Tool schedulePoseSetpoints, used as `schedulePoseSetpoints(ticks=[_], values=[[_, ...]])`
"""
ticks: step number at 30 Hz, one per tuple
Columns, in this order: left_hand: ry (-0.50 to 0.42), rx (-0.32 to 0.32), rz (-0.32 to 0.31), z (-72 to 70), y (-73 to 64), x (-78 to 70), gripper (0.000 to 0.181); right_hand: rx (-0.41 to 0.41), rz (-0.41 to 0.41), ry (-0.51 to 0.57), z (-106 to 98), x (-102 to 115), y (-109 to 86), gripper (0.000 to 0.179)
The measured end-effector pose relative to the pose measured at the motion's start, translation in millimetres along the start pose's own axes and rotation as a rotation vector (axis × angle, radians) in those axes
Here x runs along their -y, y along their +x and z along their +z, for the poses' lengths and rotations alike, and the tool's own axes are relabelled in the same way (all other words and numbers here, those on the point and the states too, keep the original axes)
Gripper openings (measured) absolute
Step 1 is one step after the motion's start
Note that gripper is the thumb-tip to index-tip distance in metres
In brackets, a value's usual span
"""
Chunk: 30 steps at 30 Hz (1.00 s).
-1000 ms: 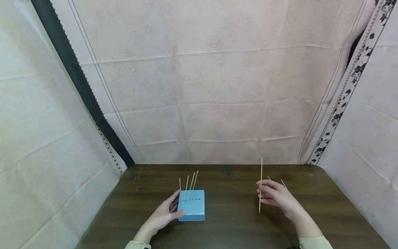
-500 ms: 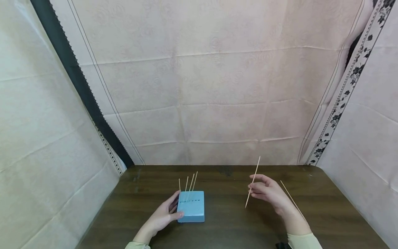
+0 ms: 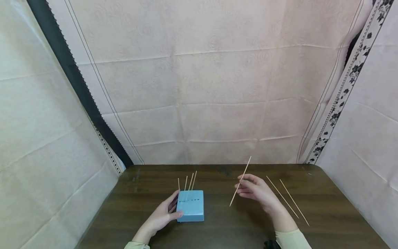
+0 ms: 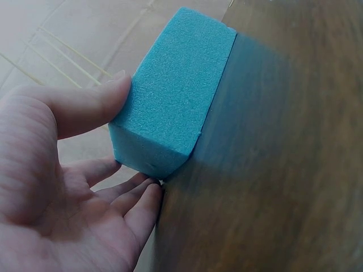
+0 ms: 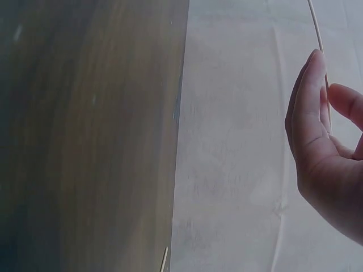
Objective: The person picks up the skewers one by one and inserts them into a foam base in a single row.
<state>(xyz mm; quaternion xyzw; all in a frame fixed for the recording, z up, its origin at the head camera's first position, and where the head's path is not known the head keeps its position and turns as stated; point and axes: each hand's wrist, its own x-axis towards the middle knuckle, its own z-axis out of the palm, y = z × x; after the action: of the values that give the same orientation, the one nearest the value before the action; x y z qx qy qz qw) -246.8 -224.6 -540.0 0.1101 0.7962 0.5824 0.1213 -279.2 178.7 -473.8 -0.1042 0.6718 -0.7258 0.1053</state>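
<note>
A light blue foam block (image 3: pixel 190 211) sits on the dark wooden table, with a row of small dark marks on its top. Several thin wooden skewers (image 3: pixel 191 181) stand up from it near its far side, leaning slightly. My left hand (image 3: pixel 163 214) grips the block's left side, thumb at the near corner and fingers round behind. In the left wrist view the thumb presses the foam block (image 4: pixel 176 85) from one face, fingertips touching its lower edge. My right hand (image 3: pixel 256 190) pinches one wooden skewer (image 3: pixel 245 169) between thumb and fingers, tilted, to the right of the block.
Two loose skewers (image 3: pixel 292 199) lie on the wooden table (image 3: pixel 217 231) beyond the right forearm, side by side and slanting. Pale patterned cloth (image 3: pixel 217 86) hangs behind the table's far edge, with more cloth at both sides.
My right hand has moved left toward the block, and its skewer has gone from upright to tilted. The two loose skewers have come into fuller view. The left hand and block stay put.
</note>
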Motion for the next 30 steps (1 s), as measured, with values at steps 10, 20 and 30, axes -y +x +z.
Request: schedulePoseSetpoints(ticks=[10, 20, 30], values=[[-0.007, 0.005, 0.004, -0.9, 1.0, 1.6, 0.098, 0.03, 0.005, 0.028, 22, -1, 9.0, 0.019], [-0.008, 0.007, 0.004, 0.2, 0.6, 0.6, 0.098, 0.006, -0.019, -0.002, 39, -3, 16.3, 0.03], [0.009, 0.0, 0.004, 0.2, -1.1, -2.7, 0.098, -0.016, -0.042, -0.02, 57, -1, 19.2, 0.035]])
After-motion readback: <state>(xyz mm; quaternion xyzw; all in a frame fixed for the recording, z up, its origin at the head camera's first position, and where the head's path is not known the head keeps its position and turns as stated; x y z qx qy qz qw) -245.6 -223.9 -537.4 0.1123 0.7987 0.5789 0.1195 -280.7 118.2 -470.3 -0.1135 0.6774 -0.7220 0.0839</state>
